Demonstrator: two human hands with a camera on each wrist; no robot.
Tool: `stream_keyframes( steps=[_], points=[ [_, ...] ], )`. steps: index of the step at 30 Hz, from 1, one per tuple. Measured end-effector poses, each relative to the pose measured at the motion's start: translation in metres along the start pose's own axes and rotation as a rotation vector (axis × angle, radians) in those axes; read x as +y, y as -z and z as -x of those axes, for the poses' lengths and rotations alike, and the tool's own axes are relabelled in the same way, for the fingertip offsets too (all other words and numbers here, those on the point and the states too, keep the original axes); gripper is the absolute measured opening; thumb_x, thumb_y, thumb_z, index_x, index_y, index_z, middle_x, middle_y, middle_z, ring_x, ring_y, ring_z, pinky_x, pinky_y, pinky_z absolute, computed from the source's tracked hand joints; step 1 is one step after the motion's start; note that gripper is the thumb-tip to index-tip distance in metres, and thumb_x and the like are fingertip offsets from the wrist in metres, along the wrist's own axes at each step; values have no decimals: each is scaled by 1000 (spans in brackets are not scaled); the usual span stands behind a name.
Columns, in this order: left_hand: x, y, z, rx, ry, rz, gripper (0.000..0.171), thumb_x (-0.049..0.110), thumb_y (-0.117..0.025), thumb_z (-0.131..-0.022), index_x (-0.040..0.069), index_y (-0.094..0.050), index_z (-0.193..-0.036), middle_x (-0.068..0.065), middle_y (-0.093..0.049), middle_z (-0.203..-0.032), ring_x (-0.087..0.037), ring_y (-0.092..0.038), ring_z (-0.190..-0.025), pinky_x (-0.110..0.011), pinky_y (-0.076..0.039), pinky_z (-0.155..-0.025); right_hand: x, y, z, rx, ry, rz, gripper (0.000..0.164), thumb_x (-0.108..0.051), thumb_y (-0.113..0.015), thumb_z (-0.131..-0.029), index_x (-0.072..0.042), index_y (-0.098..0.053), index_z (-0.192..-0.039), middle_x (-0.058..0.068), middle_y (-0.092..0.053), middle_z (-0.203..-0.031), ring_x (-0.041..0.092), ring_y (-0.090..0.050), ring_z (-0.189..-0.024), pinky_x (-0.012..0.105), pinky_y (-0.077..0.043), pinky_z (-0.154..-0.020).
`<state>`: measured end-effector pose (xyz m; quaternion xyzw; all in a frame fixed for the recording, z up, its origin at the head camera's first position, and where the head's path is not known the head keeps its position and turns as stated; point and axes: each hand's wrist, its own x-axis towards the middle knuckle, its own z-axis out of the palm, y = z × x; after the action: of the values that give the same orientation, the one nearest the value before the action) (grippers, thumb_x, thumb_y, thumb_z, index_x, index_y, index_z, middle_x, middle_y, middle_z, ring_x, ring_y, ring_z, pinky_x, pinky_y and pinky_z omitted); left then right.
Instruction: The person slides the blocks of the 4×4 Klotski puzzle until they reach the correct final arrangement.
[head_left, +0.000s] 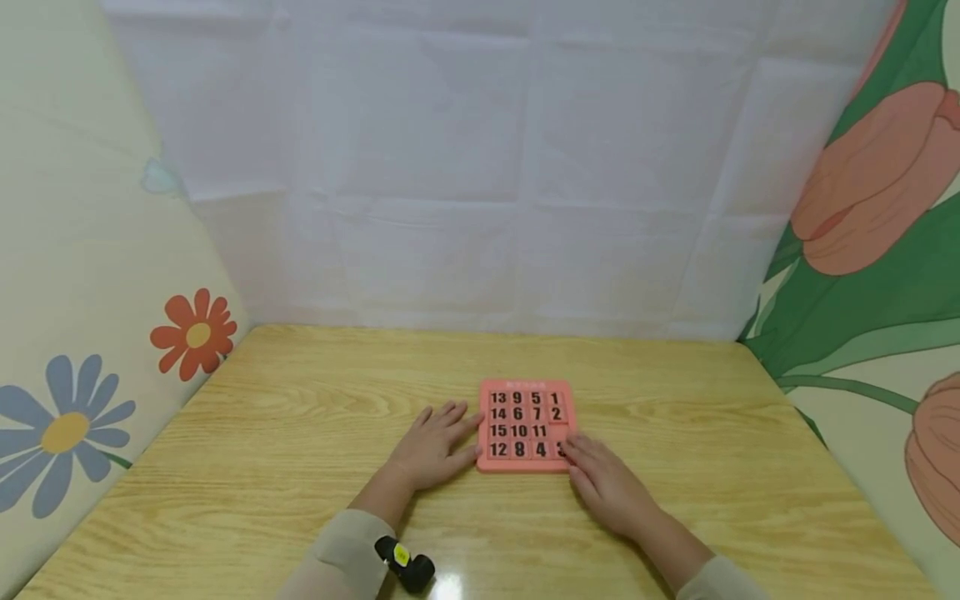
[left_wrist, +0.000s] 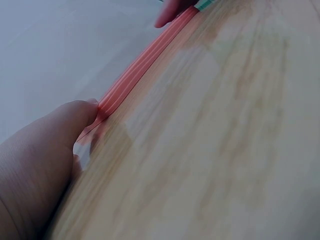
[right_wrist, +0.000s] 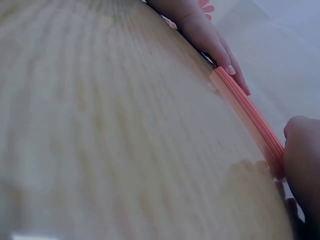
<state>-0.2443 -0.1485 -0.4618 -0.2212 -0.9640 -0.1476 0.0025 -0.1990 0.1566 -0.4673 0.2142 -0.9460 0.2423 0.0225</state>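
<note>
A pink sliding number puzzle [head_left: 527, 465] lies flat on the wooden table. Its tiles carry black numbers, and an unfilled slot shows in the third row at the right. My left hand [head_left: 433, 448] rests at the puzzle's left side with spread fingers, thumb and fingertips touching the edge; the left wrist view shows the thumb [left_wrist: 75, 117] against the frame's corner. My right hand [head_left: 611, 483] lies at the lower right corner, its fingertips over the tile 3, which they partly cover. From the right wrist view, the puzzle's side [right_wrist: 250, 112] runs between both hands.
The wooden table [head_left: 300, 400] extends around the puzzle. A white cloth [head_left: 450, 167] hangs behind it, with flower-printed cloths at the left and right. A black device [head_left: 405, 564] with a yellow label is on the left wrist.
</note>
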Motion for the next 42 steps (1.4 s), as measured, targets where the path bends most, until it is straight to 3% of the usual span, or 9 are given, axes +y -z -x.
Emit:
stream_keyframes(
  steps=[20,42],
  points=[
    [-1,-2,-1,2,3,12,60,54,-45,-98,25,-40,-151,-10,-31,-160,-32,-23,-151,-55,-12,-124,-1,-2,4,-19,43,3,43,-24,-44,-104,-7,-51,-142,10,-45,-152,31,-37,-145,49,-24,-122],
    [-1,-1,1,9,-7,24,59,52,-45,-99,23,-42,-150,-12,-32,-159,-33,-24,-150,-56,-14,-124,-2,-3,-12,-20,-15,7,43,-26,-42,-105,-9,-51,-143,9,-44,-153,31,-34,-146,50,-21,-123]
  ],
)
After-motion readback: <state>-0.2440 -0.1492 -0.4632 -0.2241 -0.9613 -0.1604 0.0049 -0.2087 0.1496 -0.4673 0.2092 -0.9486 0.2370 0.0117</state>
